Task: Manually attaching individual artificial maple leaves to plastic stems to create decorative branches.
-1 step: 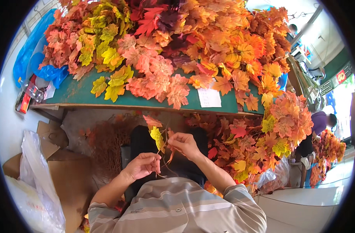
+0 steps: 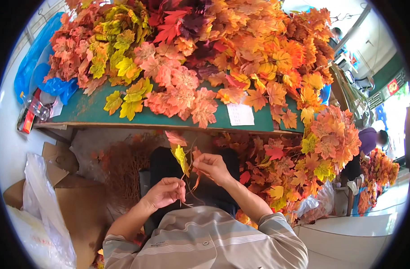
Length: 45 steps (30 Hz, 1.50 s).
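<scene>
Artificial leaf sprig with lobed yellow and salmon-pink leaves on a thin brown stem [image 2: 181, 159] is held on the wearer's side of a long, flat green tabletop [image 2: 81, 109], just off its front edge. The wearer's bare left hand [image 2: 164, 193] is closed, thumb and fingertips pinching the stem below the yellow leaf. The bare right hand [image 2: 212, 168], a little closer to the tabletop, is also closed in a pinch, its fingertips at a slim orange leaf [image 2: 197, 181] that hangs down; how that leaf joins the sprig is too small to tell.

On the tabletop lies a dense heap of orange, red, yellow-green and pink maple-shaped leaves [image 2: 258, 49], spilling toward its front edge. A small white sheet of paper with faint marks [image 2: 240, 114] sits at that edge, partly under the leaves. At the tabletop's left end are a crumpled blue plastic bag [image 2: 39, 60] and a clear plastic bottle [image 2: 36, 107]. Below its right end, more orange and yellow leaf bunches [image 2: 332, 134] pile up. A brown cardboard box [image 2: 81, 215] and a translucent white plastic bag [image 2: 45, 210] stand in front of its left end. Well beyond its right end, a person in a purple top [image 2: 368, 140] bends forward.
</scene>
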Available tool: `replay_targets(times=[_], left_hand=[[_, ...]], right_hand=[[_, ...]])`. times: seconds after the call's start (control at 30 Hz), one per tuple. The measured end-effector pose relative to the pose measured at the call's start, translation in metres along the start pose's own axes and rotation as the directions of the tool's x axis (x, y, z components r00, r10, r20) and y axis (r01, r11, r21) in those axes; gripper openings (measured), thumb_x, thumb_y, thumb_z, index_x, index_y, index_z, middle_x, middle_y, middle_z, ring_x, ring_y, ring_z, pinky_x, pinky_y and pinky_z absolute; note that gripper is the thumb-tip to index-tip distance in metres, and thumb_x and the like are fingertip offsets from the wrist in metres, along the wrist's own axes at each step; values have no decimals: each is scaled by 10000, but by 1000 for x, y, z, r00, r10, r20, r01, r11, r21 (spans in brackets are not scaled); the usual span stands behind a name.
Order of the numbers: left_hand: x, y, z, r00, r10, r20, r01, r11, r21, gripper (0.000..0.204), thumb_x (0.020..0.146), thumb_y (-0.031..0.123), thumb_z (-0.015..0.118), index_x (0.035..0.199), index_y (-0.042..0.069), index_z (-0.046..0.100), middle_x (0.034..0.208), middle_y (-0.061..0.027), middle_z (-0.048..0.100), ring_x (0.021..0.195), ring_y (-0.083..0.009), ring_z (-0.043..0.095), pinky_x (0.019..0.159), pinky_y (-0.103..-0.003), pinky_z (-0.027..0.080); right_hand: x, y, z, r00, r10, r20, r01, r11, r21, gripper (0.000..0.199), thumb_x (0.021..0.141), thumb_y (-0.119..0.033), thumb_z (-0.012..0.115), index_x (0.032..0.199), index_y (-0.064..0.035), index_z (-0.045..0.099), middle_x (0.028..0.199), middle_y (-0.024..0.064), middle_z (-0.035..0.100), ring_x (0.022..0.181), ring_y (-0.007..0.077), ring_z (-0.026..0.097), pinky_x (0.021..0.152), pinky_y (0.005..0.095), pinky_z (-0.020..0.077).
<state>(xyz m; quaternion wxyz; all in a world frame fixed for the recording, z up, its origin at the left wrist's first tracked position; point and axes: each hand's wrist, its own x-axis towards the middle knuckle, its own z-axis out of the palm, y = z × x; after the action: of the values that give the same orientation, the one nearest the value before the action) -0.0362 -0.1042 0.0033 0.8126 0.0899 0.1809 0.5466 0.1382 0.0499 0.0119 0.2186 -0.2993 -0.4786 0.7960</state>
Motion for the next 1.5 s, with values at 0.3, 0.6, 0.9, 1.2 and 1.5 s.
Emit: replay_targets(times=[0.3, 0.6, 0.9, 1.2, 1.5], left_hand=[[19, -12, 9, 984, 81, 158, -30, 953, -302, 174, 964, 226, 523, 990, 57, 553, 742, -24, 508, 592, -128, 472, 535, -237, 390], [24, -9, 9, 965, 229, -125, -259, 904, -341, 168, 973, 169, 473, 1046, 34, 543, 799, -28, 495, 610, -96, 417, 544, -222, 337], [20, -8, 4, 960, 266, -93, -282, 908, -309, 174, 934, 134, 526, 1057, 14, 554, 853, -39, 480, 693, -112, 418, 581, -212, 358], [13, -11, -15, 949, 278, -148, -311, 900, -305, 154, 930, 136, 537, 1027, 20, 568, 861, -39, 497, 702, -117, 425, 574, -216, 360], [14, -10, -21, 951, 274, -144, -306, 902, -304, 152, 931, 130, 532, 1032, 20, 561, 860, -36, 507, 693, -117, 429, 568, -220, 362]], right_hand=[[11, -43, 1, 990, 114, 88, -94, 974, -206, 144, 879, -122, 659, 959, -2, 653, 779, 36, 672, 635, 46, 575, 545, 177, 434], [55, -144, -42, 796, -601, -71, 342, 544, -766, 162, 831, -113, 702, 954, -8, 697, 771, 8, 669, 690, 50, 576, 637, 215, 465], [123, -160, -21, 828, -555, 80, 344, 389, -855, 154, 806, -128, 680, 898, -7, 701, 745, 87, 682, 638, 139, 614, 599, 274, 487], [132, -153, -10, 812, -564, 150, 337, 244, -909, 222, 733, -184, 728, 888, -28, 700, 833, 129, 676, 720, 251, 653, 650, 340, 510], [113, -130, 6, 743, -479, 468, 416, -218, -883, 761, 640, -387, 814, 1233, -10, 524, 1236, 149, 502, 1123, 347, 492, 930, 421, 434]])
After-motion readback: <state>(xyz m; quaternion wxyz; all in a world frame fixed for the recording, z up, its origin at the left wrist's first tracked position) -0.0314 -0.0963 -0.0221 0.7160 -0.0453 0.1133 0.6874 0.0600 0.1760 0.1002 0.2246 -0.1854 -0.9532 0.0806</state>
